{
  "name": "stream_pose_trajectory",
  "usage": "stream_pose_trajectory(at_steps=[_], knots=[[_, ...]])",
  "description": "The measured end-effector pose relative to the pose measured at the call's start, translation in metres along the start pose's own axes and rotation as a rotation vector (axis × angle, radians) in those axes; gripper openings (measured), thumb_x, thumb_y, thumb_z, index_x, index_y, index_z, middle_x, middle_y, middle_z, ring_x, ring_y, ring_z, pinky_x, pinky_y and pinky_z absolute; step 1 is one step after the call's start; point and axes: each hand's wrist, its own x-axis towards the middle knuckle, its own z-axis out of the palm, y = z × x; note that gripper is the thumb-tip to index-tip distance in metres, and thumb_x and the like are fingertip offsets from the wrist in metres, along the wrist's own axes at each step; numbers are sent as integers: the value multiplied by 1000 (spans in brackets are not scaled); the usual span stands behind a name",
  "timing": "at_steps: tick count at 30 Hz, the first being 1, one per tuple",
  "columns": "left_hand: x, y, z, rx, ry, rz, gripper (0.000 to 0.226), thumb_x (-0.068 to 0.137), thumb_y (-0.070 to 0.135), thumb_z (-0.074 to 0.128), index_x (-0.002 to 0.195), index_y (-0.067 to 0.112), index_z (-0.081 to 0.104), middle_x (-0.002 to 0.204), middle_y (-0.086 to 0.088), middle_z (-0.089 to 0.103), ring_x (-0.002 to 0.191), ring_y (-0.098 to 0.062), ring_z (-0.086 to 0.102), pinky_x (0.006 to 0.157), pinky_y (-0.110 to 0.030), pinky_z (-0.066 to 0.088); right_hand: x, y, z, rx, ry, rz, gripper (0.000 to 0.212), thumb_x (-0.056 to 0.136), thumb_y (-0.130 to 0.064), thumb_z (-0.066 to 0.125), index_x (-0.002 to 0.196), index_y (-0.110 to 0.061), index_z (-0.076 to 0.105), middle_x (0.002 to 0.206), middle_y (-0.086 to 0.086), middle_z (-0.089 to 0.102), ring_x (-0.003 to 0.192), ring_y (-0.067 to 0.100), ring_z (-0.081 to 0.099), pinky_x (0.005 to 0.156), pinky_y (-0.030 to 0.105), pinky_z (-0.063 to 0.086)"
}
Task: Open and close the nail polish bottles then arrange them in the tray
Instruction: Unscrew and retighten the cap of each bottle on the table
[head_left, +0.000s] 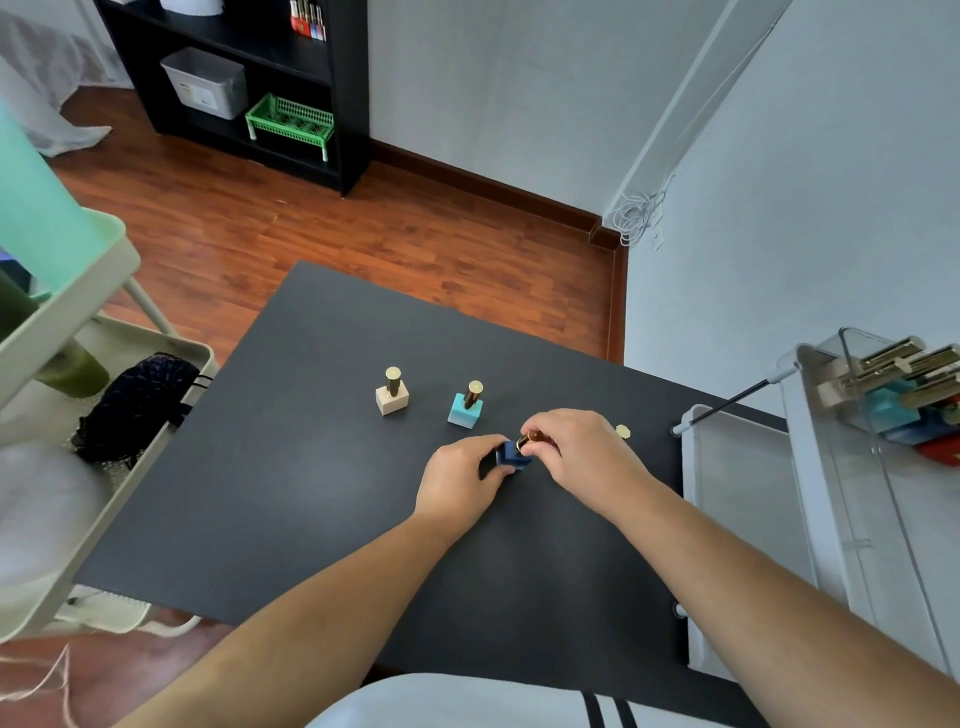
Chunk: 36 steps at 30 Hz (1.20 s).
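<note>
the single head view is looking forward and steeply down from above the near edge of the black table (291, 493), sitting close over it and taking in the wooden floor (322, 228) past its far edge.

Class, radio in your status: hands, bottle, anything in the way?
Left hand steadies dark blue bottle on table. Right hand on its gold cap. Beige bottle and light blue bottle stand apart behind; nothing blocking.
</note>
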Motion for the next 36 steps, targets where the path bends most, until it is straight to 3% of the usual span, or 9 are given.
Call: stream_pose_trajectory(at_steps=[10,15,18,21,24,28,30,33,36], knots=[[3,2,1,22,17,-27,28,88,29,64,116,28,63,107,9,69,93,-7,58,82,-19,44,6,0,4,80,39,68,15,86,-22,62,97,-13,65,88,1,68,81,16,59,77,32,50],[-5,5,-4,41,3,-161,48,87,31,65,131,22,51,127,6,59,111,-15,57,99,-30,45,-1,4,-13,176,45,133,39,79,-31,70,115,-27,57,66,-12,58,67,7,56,70,25,48],[-24,5,-7,25,48,-192,27,85,34,67,109,30,56,107,11,61,77,-5,56,77,-17,47,-13,12,-29,182,246,160,15,83,-30,65,97,-25,62,60,-12,57,62,6,55,60,21,42],[-41,11,-2,26,21,-133,14,85,34,66,90,35,53,91,15,61,67,7,51,61,-6,39,-24,22,-46,200,431,231,6,85,-19,60,81,-21,64,58,-14,54,58,7,53,59,24,41],[-43,33,11,14,-78,-63,23,86,34,65,108,32,58,101,17,62,66,9,51,67,-4,40,-34,31,-54,196,456,308,8,85,-13,60,84,-19,66,72,-7,62,67,11,58,68,31,51],[-30,61,36,-46,-197,-107,65,86,33,65,142,33,33,131,11,54,63,0,56,81,-15,48,-43,34,-46,127,252,320,27,85,-18,63,111,-24,63,112,-2,63,96,15,59,88,39,51],[-22,68,47,-103,-196,-147,71,86,29,66,146,31,26,137,6,51,82,-7,64,91,-25,50,-45,35,-42,125,185,291,34,85,-15,63,117,-24,61,122,-1,59,106,16,57,95,35,47],[-10,69,58,-181,-164,-200,66,87,21,65,144,26,31,134,-1,55,110,-26,61,101,-39,46,-44,35,-37,95,121,284,36,85,-10,61,119,-21,61,126,1,58,115,19,54,102,35,43],[2,67,62,-227,-122,-205,46,87,19,66,129,27,48,122,4,61,83,-17,67,87,-32,54,-41,36,-36,81,78,284,34,86,-7,59,118,-18,63,124,3,59,111,21,56,100,35,44]])
